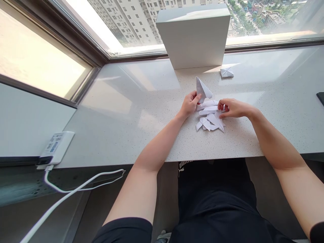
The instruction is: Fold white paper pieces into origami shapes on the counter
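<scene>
My left hand (190, 103) is closed on a white folded paper piece (203, 89) with a pointed top, held just above the counter. Below and to the right of it lies a loose pile of folded white papers (207, 122), some in strips and some with pointed corners. My right hand (231, 108) is at the pile's upper right edge, its fingers curled against the papers. Whether it grips one of them is hidden by the fingers.
A large white box (196, 40) stands by the window behind the papers. A small folded paper (227, 72) lies near its right corner. At the counter's left edge is a white power bank (59, 146) with a cable (60, 201). A dark object (321, 98) is at the far right.
</scene>
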`<state>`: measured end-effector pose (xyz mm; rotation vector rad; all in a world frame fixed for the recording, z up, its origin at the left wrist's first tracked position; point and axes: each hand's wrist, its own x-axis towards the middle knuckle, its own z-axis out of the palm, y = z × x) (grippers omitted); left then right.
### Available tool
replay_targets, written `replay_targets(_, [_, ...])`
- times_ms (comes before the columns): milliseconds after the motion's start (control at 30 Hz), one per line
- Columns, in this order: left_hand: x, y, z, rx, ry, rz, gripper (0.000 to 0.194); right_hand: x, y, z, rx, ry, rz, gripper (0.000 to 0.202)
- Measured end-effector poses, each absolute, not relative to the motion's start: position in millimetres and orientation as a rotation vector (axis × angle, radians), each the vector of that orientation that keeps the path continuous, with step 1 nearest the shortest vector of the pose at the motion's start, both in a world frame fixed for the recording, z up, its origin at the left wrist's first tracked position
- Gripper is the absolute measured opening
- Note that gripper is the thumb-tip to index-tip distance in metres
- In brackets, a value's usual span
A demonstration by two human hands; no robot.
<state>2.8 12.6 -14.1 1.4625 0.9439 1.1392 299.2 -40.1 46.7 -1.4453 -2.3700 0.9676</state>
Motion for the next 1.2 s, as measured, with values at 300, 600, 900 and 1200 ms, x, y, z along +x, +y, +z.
replay_targets(300, [3.9,8.5,-7.6,1.479,0.954,1.129,0.045,299.2,-39.7,46.3,-1.409,-2.342,0.993,0.039])
replay_targets(600, [1.7,11.1,-10.3,1.507,0.940,1.122,0.048,295.6,-42.2,51.7,-1.476,-2.334,1.033,0.020])
replay_targets(900, [-0.3,13.0,-14.4,1.507,0.933,1.116,0.046,296.3,-45.9,59.5,-1.462,-2.223,1.148,0.017])
replay_targets(1200, [2.5,9.3,-10.9,1.475,0.955,1.103,0.041,299.5,-35.8,46.9,-1.118,-1.668,1.169,0.045])
